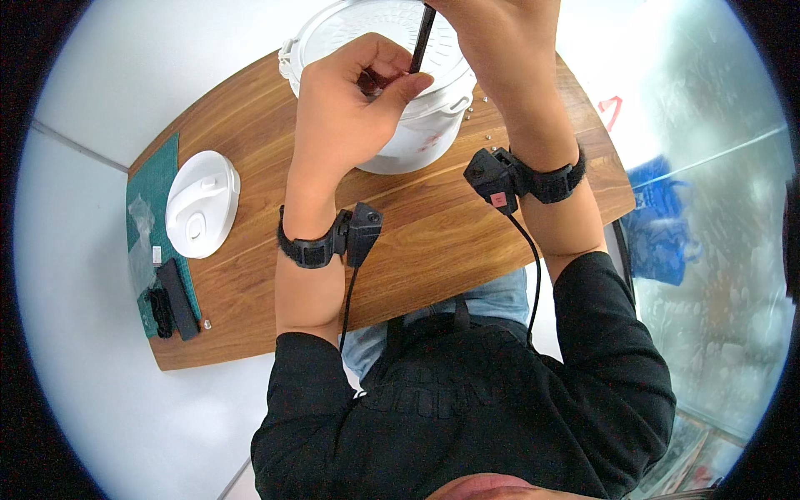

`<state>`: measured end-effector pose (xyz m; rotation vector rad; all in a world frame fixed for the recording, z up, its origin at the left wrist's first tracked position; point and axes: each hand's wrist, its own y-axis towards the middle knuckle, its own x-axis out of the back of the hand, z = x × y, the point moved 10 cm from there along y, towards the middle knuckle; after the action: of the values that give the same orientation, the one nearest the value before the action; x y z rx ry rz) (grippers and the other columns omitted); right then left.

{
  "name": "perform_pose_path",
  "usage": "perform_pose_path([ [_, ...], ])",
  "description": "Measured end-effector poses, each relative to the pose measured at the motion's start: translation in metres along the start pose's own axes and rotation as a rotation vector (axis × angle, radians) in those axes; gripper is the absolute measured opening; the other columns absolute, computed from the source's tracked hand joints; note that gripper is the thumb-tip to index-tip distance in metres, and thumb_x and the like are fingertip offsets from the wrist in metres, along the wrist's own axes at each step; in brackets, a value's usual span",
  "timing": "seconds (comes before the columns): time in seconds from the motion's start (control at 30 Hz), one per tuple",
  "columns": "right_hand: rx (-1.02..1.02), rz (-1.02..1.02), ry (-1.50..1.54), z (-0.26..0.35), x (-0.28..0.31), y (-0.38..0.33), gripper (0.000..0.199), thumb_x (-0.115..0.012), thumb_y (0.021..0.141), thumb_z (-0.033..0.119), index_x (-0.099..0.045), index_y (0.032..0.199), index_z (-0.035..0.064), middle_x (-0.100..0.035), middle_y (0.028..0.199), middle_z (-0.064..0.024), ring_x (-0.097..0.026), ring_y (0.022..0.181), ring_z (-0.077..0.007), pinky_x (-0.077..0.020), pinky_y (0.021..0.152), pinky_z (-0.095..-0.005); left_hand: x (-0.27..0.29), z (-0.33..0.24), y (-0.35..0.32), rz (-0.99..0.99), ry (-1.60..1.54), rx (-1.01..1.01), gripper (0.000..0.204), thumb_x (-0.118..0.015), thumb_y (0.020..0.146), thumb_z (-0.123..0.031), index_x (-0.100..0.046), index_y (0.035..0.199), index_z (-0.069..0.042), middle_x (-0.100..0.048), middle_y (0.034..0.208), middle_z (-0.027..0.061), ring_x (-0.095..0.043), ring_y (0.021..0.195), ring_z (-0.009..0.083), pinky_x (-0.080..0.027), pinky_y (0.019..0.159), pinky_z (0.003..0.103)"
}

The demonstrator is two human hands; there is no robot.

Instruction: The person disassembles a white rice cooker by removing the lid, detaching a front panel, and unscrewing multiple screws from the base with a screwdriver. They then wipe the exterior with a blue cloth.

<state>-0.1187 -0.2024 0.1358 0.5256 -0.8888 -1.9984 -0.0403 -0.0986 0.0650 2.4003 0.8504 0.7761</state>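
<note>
Both the left hand (350, 100) and right hand (492, 33) grip a black screwdriver (421, 42) over the white cooker (417, 125) near the table's far edge.

A wooden table (433, 242) with a rounded corner and warm brown grain stands on a pale, glossy white floor (92, 83) crossed by a thin grey seam. To the right, a worn, speckled grey-green surface (725, 275) catches strong light. Bright glare washes out the upper right, near a blue object (658, 208).
</note>
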Motion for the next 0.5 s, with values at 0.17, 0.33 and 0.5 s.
perform_pose_path([
  [0.17,-0.036,-0.116,0.081,0.02,0.0,-0.003,0.06,-0.076,0.095,0.012,-0.046,0.142,-0.0085,-0.071,0.098,-0.01,-0.068,0.089,-0.0123,-0.0567,0.074,-0.0242,-0.003,-0.004,-0.002,0.15,0.096,-0.005,0.015,-0.078,0.085,0.0,-0.066,0.093,-0.002,-0.073,0.094,0.0026,-0.067,0.082,0.0104,-0.052,0.072,0.025],
  [0.33,0.081,-0.073,0.291,0.002,0.007,0.002,0.056,-0.071,0.099,0.019,-0.045,0.141,-0.0069,-0.072,0.1,-0.0114,-0.069,0.087,-0.0131,-0.0566,0.075,-0.024,-0.006,-0.006,-0.002,0.209,0.041,-0.045,0.025,-0.078,0.081,0.002,-0.068,0.103,-0.003,-0.072,0.092,0.0028,-0.067,0.083,0.0122,-0.054,0.075,0.027],
  [0.5,0.002,-0.036,-0.075,0.012,0.006,0.003,0.052,-0.071,0.1,0.023,-0.049,0.136,-0.0067,-0.071,0.098,-0.0092,-0.068,0.085,-0.0117,-0.0558,0.07,-0.0223,-0.002,-0.006,-0.002,0.146,0.082,-0.033,0.035,-0.081,0.08,0.001,-0.074,0.114,-0.009,-0.069,0.076,0.0053,-0.065,0.069,0.0141,-0.053,0.066,0.028],
])
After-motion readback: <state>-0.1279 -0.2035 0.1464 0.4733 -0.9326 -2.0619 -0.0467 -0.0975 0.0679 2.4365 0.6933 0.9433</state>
